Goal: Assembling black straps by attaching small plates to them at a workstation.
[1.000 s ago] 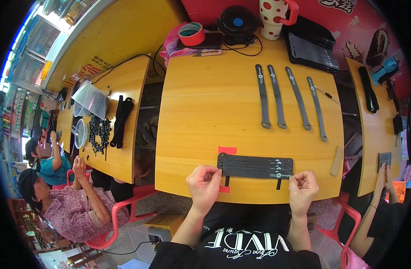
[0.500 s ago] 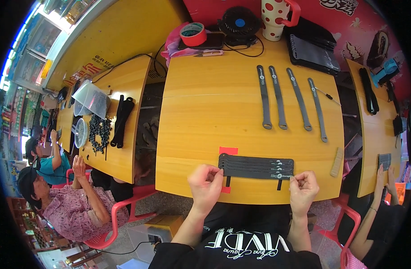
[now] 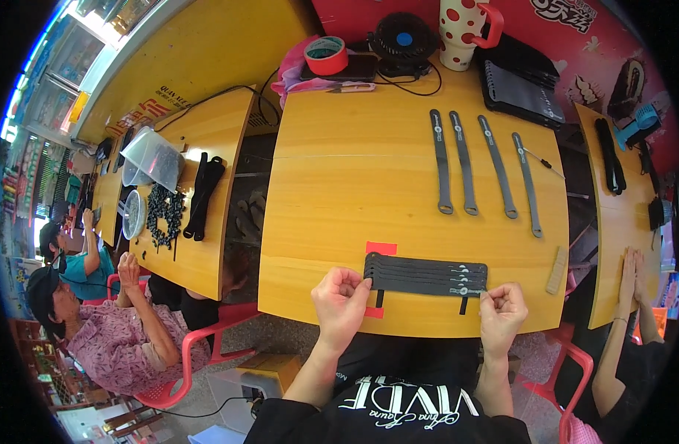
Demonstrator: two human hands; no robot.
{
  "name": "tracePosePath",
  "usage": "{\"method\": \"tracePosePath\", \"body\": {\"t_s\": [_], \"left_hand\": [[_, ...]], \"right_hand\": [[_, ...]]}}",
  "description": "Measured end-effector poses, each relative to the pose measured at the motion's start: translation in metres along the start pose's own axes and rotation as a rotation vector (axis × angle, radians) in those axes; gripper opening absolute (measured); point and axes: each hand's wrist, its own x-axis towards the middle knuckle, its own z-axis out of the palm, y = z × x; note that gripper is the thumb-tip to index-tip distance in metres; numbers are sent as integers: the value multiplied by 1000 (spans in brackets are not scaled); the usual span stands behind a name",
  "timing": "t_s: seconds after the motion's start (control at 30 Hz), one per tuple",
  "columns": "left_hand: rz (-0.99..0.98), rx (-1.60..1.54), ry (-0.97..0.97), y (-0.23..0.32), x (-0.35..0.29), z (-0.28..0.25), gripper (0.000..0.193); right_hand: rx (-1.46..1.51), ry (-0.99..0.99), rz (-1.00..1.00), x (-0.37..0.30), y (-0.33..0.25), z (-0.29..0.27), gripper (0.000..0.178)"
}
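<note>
Several flat black straps with round end holes lie overlapped in a stepped stack [image 3: 421, 272] at the table's near edge. My left hand [image 3: 341, 302] is closed in a pinch on the left end of the nearest strap. At that strap's right end, my right hand [image 3: 502, 311] pinches the tip, next to pale printed marks. Red tape [image 3: 381, 248] shows on the table above and below the stack's left end. Two short dark strips, one a dark tab [image 3: 464, 305], stick out below the stack. Farther off, separate straps, including a grey strap [image 3: 441, 163], lie lengthwise at the right.
A tape roll [image 3: 326, 56], a black fan [image 3: 404, 41] and a spotted cup [image 3: 461, 33] stand at the back. Black straps in a pile [image 3: 520, 89] lie back right; a beige strip [image 3: 556, 270] lies near right. Co-workers sit at tables on both sides.
My hands keep their pinch on the strap, and the stack looks unchanged. The view has shifted slightly. At the right table, a co-worker's hands have come together, and the dark stack beside them no longer shows.
</note>
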Motion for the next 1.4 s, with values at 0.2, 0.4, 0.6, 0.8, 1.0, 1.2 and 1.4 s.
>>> {"method": "tracePosePath", "body": {"t_s": [0.2, 0.4, 0.6, 0.8, 1.0, 1.2, 1.4], "left_hand": [[-6, -83, -7, -1, 1, -1, 13], [-119, -217, -88, 0, 0, -9, 8], [628, 244, 72, 0, -14, -20, 17], [766, 705, -187, 16, -29, -24, 35], [753, 853, -185, 6, -23, -28, 32], [777, 875, -143, 3, -27, -25, 31], [712, 800, -358, 13, -28, -41, 56]], "right_hand": [[-34, -12, -36, 2, 5, 2, 21], [-17, -27, -63, 5, 6, 1, 22], [7, -56, -69, 6, 1, -3, 22], [-49, -56, -140, 8, 15, -4, 20], [14, -6, -165, 1, 4, 4, 22], [29, 21, -229, 6, 8, 4, 20], [-44, 190, -323, 5, 10, -5, 14]]}}
